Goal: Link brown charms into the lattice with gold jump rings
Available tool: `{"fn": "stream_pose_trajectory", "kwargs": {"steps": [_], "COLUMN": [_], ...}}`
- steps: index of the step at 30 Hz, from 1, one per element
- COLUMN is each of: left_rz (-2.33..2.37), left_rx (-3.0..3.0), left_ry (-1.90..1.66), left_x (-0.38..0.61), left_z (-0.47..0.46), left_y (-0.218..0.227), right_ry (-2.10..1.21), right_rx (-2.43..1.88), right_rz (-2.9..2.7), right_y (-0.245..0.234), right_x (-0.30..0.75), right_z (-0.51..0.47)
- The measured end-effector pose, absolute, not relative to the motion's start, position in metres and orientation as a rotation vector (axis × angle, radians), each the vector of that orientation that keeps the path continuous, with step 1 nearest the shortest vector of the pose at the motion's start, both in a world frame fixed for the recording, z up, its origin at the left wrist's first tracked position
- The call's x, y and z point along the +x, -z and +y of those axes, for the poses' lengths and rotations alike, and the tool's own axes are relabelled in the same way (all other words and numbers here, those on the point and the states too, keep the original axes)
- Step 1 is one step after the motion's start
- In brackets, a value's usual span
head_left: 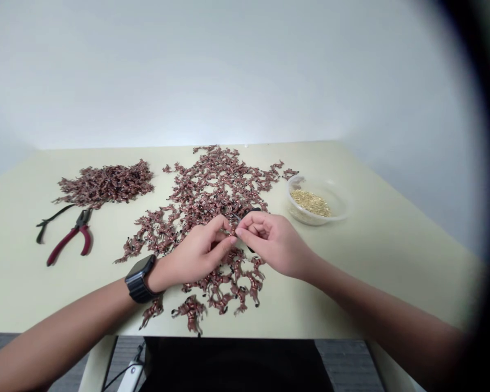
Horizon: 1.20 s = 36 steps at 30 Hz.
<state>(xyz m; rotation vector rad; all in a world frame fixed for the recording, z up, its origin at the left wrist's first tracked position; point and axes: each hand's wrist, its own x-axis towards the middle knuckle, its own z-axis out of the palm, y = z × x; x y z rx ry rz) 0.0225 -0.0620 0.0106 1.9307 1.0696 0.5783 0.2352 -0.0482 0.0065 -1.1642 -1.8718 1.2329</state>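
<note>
- Copper-brown figurine (pixel 232 231), btwn both hands: loss was judged the main risk, b/c the piece was tiny & the grip fingertip-only; a dropped one would have landed among look-alikes directly below & been hard to pick out.
- Loose spread (pixel 212 188) of similar pieces, beneath & beyond the hands: snagging was poss., b/c thin limbs lay tangled; the watch (pixel 141 279) on the left wrist could have dragged some off the near edge of the table (pixel 392 245).
- Black-handled tool (pixel 253 210), partly hidden by the R hand (pixel 280 245): slipping or scratching was poss. if its tip met the piece at a bad angle; whether held or merely lying there, couldn't tell.
- Clear tub (pixel 338 197) w/ gold bits (pixel 310 202), beyond & right of the R hand: a spill was poss. if that forearm swung outward.
- Hand state: L hand (pixel 200 253) pinched the figurine btwn thumb & forefinger; R hand's thumb & forefinger appeared to pinch its right side; exact contact too small to resolve.
- Position: figurine sat btwn the facing fingertips, over the spread.
- Dense pile (pixel 110 185), red-handled pliers (pixel 81 222) & slim black tool (pixel 44 221): left of the L hand, well apart, untouched.
</note>
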Motion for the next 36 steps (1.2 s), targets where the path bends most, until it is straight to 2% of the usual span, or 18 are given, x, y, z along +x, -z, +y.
{"fn": "stream_pose_trajectory", "kwargs": {"steps": [4, 9, 13, 22, 29, 33, 36], "left_rz": [0.926, 0.799, 0.800, 0.938, 1.119, 1.070, 0.981], "left_rx": [1.626, 1.436, 1.429, 1.593, 2.031, 1.915, 1.681], "left_ry": [-0.544, -0.516, -0.519, -0.632, -0.657, -0.654, -0.656], "left_x": [0.022, 0.022, 0.022, 0.028, 0.025, 0.025, 0.026], "left_z": [-0.061, -0.060, -0.061, -0.066, -0.065, -0.065, -0.064], "left_y": [-0.013, -0.018, -0.018, -0.009, -0.005, -0.006, -0.006], "right_ry": [-0.935, -0.526, -0.448, -0.842, -1.481, -1.846, -1.806], "right_rx": [-1.068, -0.735, -0.631, -1.052, -1.132, -1.059, -1.045], "right_rz": [-2.046, -2.319, -2.385, -1.908, -1.458, -1.224, -1.357], "right_y": [-0.007, -0.005, -0.005, -0.001, -0.001, 0.002, 0.003], "right_x": [0.242, 0.249, 0.250, 0.231, 0.224, 0.229, 0.233], "right_z": [-0.045, -0.039, -0.038, -0.056, -0.052, -0.044, -0.041]}}
